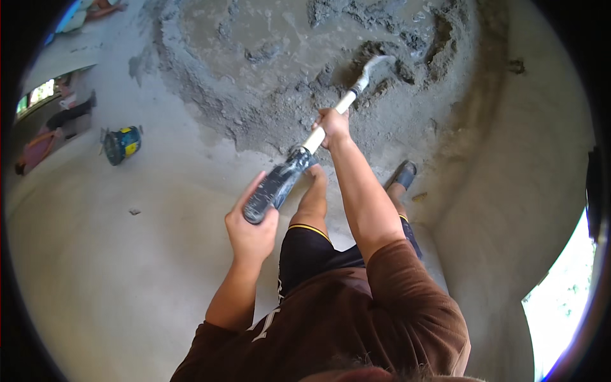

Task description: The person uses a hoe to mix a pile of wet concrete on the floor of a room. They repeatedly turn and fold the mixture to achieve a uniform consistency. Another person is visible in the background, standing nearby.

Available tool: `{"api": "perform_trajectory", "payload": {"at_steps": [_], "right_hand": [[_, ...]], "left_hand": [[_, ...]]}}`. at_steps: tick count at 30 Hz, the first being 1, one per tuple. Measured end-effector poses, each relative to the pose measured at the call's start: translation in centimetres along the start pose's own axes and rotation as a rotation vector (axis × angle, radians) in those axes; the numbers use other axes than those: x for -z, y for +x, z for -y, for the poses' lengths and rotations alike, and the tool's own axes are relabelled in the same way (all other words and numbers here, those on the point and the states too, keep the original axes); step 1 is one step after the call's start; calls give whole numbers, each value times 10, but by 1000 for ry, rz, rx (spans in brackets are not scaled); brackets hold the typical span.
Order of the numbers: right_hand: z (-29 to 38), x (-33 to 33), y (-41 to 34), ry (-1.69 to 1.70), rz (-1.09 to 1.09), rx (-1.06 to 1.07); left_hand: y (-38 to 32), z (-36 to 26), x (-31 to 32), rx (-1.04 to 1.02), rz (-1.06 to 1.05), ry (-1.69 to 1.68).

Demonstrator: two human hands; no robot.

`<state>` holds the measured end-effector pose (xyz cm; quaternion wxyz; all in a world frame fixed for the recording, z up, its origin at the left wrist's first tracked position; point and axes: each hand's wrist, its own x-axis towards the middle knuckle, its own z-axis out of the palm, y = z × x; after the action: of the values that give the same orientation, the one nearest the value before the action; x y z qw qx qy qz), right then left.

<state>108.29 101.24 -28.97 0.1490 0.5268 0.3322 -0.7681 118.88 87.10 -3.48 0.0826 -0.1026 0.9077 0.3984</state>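
Observation:
A long-handled shovel slants away in front of me, its metal neck reaching into wet grey cement mix. Mix hides most of the blade. My right hand is wrapped around the pale shaft about midway along. My left hand cups the rear end of the thick, dark, smeared grip, thumb on one side and fingers on the other. Wet mix lies pooled inside a rough ring of thicker, lumpy mortar. The shovel enters at the ring's near right side.
A dark bucket with yellow patches is on the concrete floor to the left. Another person is at the far left, and a person's arm shows top left. A wall rises at right. My sandalled foot is near the mortar.

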Motion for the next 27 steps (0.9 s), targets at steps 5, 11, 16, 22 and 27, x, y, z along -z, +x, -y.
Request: {"api": "perform_trajectory", "payload": {"at_steps": [5, 11, 16, 22, 27], "right_hand": [[-29, -40, 3, -556, -168, -22], [-44, -113, -46, -92, 131, -52], [-35, -118, -109, 530, 471, -312], [-21, -61, -167, 772, 606, -664], [-35, -14, -189, 743, 492, -790]], "left_hand": [[2, 20, 23, 518, -131, -560], [-10, 47, 90, 81, -33, -245], [-9, -35, 163, -452, 255, 243], [-56, -105, 166, -634, 284, 483], [-88, -148, 146, -582, 351, 624]]}}
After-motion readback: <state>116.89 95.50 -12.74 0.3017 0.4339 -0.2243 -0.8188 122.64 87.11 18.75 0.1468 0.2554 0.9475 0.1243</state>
